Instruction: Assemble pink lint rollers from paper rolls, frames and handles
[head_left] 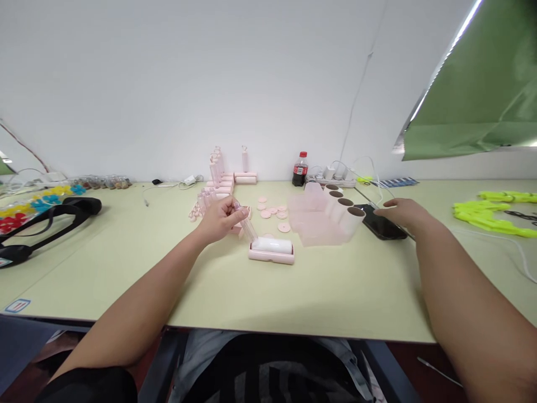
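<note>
My left hand is closed round the top of a clear handle, whose lower end meets a white roll lying in a pink case. Off to the right, my right hand rests over a thin dark rod beside a black phone; whether its fingers grip the rod is unclear. Several pink discs lie beyond the case. Between the case and the phone are white rolls with brown cores and translucent pink covers.
Assembled pink rollers stand near the wall. A cola bottle is beside a power strip. Black straps and coloured flowers lie at left. Neon yellow pieces lie at far right, with a white cable nearby.
</note>
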Tool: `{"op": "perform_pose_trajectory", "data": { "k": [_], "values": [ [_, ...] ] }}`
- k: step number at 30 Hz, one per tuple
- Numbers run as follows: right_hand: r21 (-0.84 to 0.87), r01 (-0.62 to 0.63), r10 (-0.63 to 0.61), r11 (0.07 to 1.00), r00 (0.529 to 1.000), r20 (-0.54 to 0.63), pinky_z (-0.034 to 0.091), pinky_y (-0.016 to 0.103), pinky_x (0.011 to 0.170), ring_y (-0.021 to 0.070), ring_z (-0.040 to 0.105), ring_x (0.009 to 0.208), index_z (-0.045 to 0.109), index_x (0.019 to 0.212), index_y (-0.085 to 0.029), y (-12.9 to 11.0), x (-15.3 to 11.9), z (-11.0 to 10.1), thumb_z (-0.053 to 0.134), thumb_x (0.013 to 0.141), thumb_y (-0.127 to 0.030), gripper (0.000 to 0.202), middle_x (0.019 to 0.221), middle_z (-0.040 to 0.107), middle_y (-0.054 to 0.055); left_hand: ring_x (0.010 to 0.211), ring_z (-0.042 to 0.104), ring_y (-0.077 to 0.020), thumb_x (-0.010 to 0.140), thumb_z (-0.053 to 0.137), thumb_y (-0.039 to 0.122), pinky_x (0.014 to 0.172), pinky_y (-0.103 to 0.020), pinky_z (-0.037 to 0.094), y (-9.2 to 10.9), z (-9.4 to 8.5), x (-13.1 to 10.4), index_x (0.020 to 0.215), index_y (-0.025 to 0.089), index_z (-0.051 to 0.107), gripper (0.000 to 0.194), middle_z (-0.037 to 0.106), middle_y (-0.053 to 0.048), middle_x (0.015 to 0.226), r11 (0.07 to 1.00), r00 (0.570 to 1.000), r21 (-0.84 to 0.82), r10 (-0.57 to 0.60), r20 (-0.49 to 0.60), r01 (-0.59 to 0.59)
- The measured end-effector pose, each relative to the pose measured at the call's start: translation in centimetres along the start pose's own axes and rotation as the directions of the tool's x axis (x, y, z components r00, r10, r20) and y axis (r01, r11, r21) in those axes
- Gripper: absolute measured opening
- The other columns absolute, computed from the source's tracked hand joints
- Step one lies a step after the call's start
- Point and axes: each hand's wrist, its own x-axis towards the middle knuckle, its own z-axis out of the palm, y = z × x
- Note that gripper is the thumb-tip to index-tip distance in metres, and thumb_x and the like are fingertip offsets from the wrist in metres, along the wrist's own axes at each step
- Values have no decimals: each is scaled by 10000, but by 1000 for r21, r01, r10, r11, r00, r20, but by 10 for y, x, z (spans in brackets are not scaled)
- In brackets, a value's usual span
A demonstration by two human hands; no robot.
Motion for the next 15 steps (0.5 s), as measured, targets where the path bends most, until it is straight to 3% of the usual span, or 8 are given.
{"op": "perform_pose_trajectory", "data": {
  "k": [4,7,11,15],
  "values": [
    [-96,-200,211,975,971,111,376,384,590,189,487,570,627,656,-191,-16,-4,4,812,602,-279,213,673,616,91,545,446,-93,798,655,473,528,-218,396,-3,2,-1,739,201,461,339,463,54,602,999,999,40,36,2,-36],
    [-75,-206,212,976,973,85,436,379,694,224,569,719,680,887,-167,-32,-7,4,731,708,-282,219,911,687,135,544,447,-98,796,663,480,519,-221,395,-6,4,0,740,199,471,345,461,51,599,996,996,35,87,-21,-86],
    [27,-93,96,995,989,-117,454,381,876,235,597,980,567,1276,-154,-49,-10,1,611,827,-290,472,1243,618,165,543,456,-102,817,646,475,516,-227,385,-10,6,1,753,198,484,327,467,46,608,990,988,10,138,-66,-137],
    [198,151,-72,969,931,-358,497,403,840,268,604,1049,544,1265,-130,-62,-16,0,612,774,-249,509,1268,565,197,529,409,-95,831,630,460,509,-225,342,-9,7,2,732,199,477,319,418,58,581,984,979,1,178,-99,-179]
  ]
}}
